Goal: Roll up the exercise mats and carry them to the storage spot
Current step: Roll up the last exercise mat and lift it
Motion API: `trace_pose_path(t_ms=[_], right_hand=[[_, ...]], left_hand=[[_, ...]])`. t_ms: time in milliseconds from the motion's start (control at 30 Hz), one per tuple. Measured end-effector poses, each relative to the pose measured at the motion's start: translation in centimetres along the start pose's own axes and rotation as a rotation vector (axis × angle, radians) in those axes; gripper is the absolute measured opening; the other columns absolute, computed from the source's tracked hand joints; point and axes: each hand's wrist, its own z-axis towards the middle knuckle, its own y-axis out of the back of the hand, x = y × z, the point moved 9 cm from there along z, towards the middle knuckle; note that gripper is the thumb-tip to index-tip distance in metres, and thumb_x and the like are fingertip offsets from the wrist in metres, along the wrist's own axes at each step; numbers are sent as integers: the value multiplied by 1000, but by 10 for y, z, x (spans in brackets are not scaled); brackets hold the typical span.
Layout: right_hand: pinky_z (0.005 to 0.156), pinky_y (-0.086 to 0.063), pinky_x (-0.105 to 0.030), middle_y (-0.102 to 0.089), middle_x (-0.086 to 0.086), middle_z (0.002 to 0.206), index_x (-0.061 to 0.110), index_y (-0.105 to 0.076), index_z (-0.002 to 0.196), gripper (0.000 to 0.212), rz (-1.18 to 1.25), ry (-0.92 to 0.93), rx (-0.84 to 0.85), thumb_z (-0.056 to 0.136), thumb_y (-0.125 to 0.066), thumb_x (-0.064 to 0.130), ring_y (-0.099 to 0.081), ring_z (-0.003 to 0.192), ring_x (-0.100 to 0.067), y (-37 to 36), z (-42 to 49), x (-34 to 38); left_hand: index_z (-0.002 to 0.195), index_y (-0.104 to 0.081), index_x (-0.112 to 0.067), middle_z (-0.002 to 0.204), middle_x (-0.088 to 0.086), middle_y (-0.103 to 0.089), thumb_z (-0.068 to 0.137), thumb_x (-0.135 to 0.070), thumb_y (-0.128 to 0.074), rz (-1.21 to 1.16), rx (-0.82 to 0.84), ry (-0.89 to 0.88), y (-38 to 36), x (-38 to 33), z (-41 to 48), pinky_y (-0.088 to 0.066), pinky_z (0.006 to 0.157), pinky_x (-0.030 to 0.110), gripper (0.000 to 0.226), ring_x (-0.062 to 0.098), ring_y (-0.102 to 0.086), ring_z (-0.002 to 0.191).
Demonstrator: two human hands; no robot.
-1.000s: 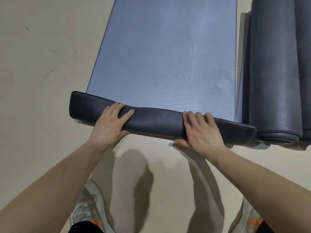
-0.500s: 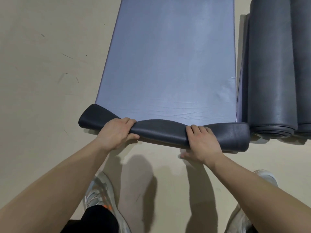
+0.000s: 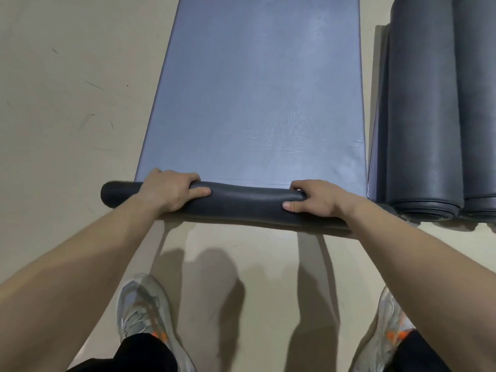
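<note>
A blue-grey exercise mat (image 3: pixel 257 92) lies flat on the floor and stretches away from me. Its near end is wound into a thin dark roll (image 3: pixel 247 202) lying across the view. My left hand (image 3: pixel 171 190) grips the roll near its left end, fingers curled over the top. My right hand (image 3: pixel 314 197) grips it towards the right end, fingers over the far side and thumb on the near side. The roll's right end is hidden behind my right forearm.
Two rolled dark grey mats (image 3: pixel 429 116) lie side by side on the floor just right of the flat mat, their ends towards me. Beige floor (image 3: pixel 67 103) spreads to the left. My two shoes (image 3: pixel 145 312) stand behind the roll.
The folded-over near edge has become a tight roll and moved a little further along the mat. Both hands have gone from lying on the flap to gripping the roll. My feet have stepped forward.
</note>
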Motion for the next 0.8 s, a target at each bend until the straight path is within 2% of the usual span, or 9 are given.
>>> trace_pose_path(t_ms=[133,233,300,367,433,500,567,633,800], right_hand=[[89,-37,-41,-56,1,108,29,-61,115,47,-219,-52,-283,89,-60,67,-52,106,-25,41,15,0],[91,-39,-45,-62,-5,113,21,-62,110,33,-331,-61,-667,97,-57,51,-54,104,-32,42,-11,27],[102,-41,-50,-62,-12,128,15,-62,118,43,-382,-28,-769,98,-55,53,-55,116,-35,17,-29,39],[121,-26,-55,-42,-17,155,11,-45,144,86,-437,-33,-657,84,-65,69,-37,144,-38,-13,-31,31],[126,-14,-54,-25,-16,165,11,-26,156,113,-518,-31,-543,73,-77,67,-21,153,-38,-24,-22,17],[125,-15,-52,-28,-15,164,12,-22,157,117,-555,-7,-518,70,-84,60,-24,151,-37,-14,-7,12],[122,-21,-50,-37,-12,157,14,-26,155,118,-580,9,-479,66,-87,59,-33,145,-35,-6,10,12],[116,-29,-49,-47,-9,145,14,-33,150,117,-580,5,-474,58,-91,56,-45,133,-33,0,21,12],[112,-34,-44,-52,-5,135,22,-32,147,99,-520,19,-379,65,-82,45,-51,122,-30,4,20,14]], left_hand=[[118,-62,-33,125,5,-58,95,-66,-48,-67,-495,140,30,-13,9,-33,98,49,43,31,-48,118],[113,-63,-29,125,7,-57,94,-63,-55,-171,-536,249,34,-12,22,-33,100,48,39,32,-47,119],[108,-64,-27,121,8,-57,94,-63,-56,-185,-506,267,34,-13,34,-35,100,47,39,32,-47,117],[108,-66,-26,119,8,-58,95,-62,-55,-182,-491,269,36,-16,40,-37,100,46,40,32,-49,115],[112,-69,-25,118,6,-61,97,-62,-50,-184,-517,201,37,-22,37,-38,102,46,43,30,-53,113],[125,-65,-27,127,2,-61,90,-74,-46,-168,-502,23,32,-26,28,-33,111,50,61,27,-53,119],[147,-44,-29,146,0,-48,67,-92,-50,23,-371,-130,9,-26,17,-20,118,56,101,29,-41,136],[155,-23,-32,155,1,-37,54,-92,-60,215,-280,-187,-8,-20,19,-18,120,57,124,31,-32,142],[144,-28,-39,137,-3,-52,59,-74,-71,218,-209,-174,4,-31,25,-39,107,51,102,26,-54,120]])
